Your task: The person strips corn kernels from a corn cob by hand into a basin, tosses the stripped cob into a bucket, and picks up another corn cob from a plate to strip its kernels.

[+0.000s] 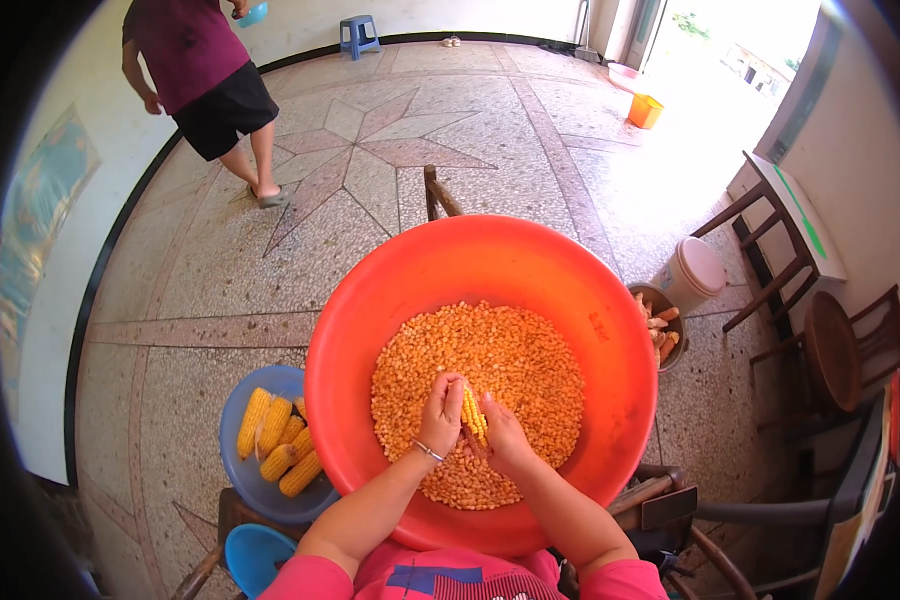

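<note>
A partly shelled corn cob (pixel 475 417) is held between my two hands over a large red plastic basin (pixel 465 247). My left hand (pixel 443 416), with a bracelet at the wrist, grips it from the left. My right hand (pixel 504 435) has its thumb and fingers on the cob's right side. Yellow kernels show on the cob, and a bare reddish part shows lower down. Loose corn kernels (pixel 487 337) cover the basin's bottom. Left of the basin, a blue basin (pixel 247 491) holds several whole ears of corn (pixel 253 420).
A bucket of bare cobs (pixel 664 334) and a lidded pail (pixel 701 266) stand right of the basin. A light-blue bowl (pixel 251 559) is at lower left. Another person (pixel 195 67) stands at upper left with a blue bowl. A table (pixel 795 217) and chair (pixel 832 352) are at right.
</note>
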{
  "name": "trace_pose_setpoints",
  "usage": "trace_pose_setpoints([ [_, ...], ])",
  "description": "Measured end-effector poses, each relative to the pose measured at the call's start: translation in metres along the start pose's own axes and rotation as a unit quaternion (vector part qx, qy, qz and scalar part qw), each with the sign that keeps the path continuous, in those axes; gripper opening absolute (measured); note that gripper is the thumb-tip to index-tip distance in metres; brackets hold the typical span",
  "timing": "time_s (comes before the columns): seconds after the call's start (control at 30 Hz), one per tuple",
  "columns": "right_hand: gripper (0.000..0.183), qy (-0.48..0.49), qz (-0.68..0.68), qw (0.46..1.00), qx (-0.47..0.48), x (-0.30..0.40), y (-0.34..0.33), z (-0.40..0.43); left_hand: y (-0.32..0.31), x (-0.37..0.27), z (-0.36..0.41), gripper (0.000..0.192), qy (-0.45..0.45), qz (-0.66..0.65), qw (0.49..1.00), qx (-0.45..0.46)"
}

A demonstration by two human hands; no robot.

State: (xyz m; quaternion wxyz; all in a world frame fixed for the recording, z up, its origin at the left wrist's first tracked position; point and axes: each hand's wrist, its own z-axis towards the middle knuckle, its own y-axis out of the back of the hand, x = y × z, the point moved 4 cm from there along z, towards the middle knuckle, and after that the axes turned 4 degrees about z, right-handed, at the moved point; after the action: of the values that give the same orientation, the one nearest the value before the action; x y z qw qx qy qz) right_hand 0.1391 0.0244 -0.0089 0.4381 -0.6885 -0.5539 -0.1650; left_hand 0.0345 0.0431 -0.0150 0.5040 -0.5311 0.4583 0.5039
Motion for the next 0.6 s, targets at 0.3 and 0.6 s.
trace_pose_setpoints([
  [0.3, 0.041, 0.052, -0.082, 0.99, 0.102, 0.003, -0.012, -0.003, 0.014, 0.013, 0.009, 0.027, 0.027, -0.002, 0.999, -0.043],
  [0.6, 0.038, -0.031, 0.093, 0.991, 0.095, -0.006, -0.005, 0.001, 0.01, -0.012, 0.002, 0.022, 0.005, -0.008, 1.0, 0.018],
])
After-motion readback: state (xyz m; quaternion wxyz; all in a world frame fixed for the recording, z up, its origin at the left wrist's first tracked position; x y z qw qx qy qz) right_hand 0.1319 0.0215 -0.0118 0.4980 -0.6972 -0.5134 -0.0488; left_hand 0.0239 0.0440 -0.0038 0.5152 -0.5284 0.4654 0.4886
